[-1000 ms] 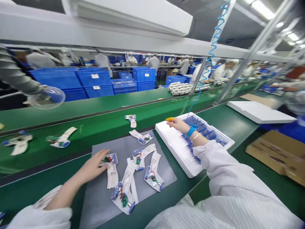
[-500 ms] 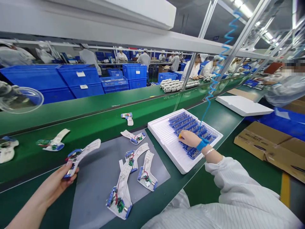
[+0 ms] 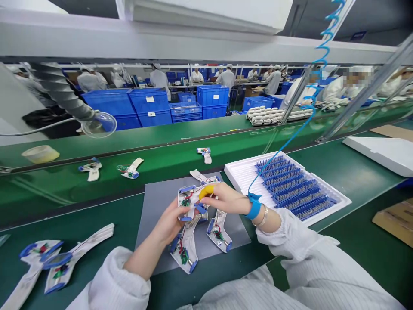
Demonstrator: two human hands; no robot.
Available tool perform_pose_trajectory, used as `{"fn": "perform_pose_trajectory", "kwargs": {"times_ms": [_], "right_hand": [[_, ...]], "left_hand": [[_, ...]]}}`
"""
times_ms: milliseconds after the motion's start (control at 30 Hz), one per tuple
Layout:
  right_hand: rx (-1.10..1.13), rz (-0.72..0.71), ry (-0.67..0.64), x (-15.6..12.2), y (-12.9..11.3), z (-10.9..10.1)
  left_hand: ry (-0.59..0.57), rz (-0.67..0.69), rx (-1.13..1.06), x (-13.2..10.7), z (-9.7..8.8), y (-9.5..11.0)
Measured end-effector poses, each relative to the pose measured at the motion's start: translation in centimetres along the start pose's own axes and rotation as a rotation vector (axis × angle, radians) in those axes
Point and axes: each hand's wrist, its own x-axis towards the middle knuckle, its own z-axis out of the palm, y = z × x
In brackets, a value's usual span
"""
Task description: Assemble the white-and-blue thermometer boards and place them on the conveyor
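Note:
In my left hand (image 3: 171,221) is a white pistol-shaped housing half (image 3: 190,199) with blue trim, red wires and a green board. My right hand (image 3: 226,199), a yellow cover on one finger and a blue strap on the wrist, is closed in a pinch over that housing; whatever is between its fingertips is hidden. Around and beneath both hands, similar housings (image 3: 219,232) lie on a grey mat (image 3: 151,202), one of them close below my left hand (image 3: 184,249). To the right, a white foam tray (image 3: 235,170) carries rows of small blue parts with metal pins (image 3: 290,185).
Two more housings (image 3: 69,262) lie crossed at the left on the green bench. Several others rest on the green belt (image 3: 167,161) ahead. A coiled blue cord (image 3: 290,142) runs from above to my right wrist. A clear-cupped hose (image 3: 98,124) hangs at left; a white lid (image 3: 383,153) lies right.
My right hand has left the foam tray and come over to the housing. My left hand has brought that housing rightward above the mat. The view has turned left.

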Motion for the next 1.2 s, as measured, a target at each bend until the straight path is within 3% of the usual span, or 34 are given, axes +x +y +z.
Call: {"fn": "perform_pose_trajectory", "kwargs": {"times_ms": [200,433,567,767,1033,1133,1200], "right_hand": [[-0.058,-0.024,0.001,0.7,0.1,0.6],[-0.182,0.138,0.267,-0.4,-0.6,2.9],[-0.28,0.085,0.26,-0.4,-0.3,4.0],[-0.193,0.002,0.262,-0.1,0.1,4.1],[-0.39,-0.059,0.414,0.2,0.4,5.4],[-0.42,-0.109,0.446,0.0,0.6,4.5],[-0.366,-0.095,0.541,-0.7,0.9,3.1]], "left_hand": [[-0.096,0.148,0.122,-0.6,0.0,-0.2],[-0.029,0.322,0.091,0.2,0.1,-0.8],[-0.006,0.316,0.04,0.3,0.2,-1.0],[0.055,0.314,0.017,0.0,0.4,-1.3],[0.171,0.383,-0.001,0.8,0.5,-1.6],[0.219,0.361,0.053,1.8,0.0,-1.4],[0.24,0.336,0.104,2.8,-0.7,-1.2]]}}
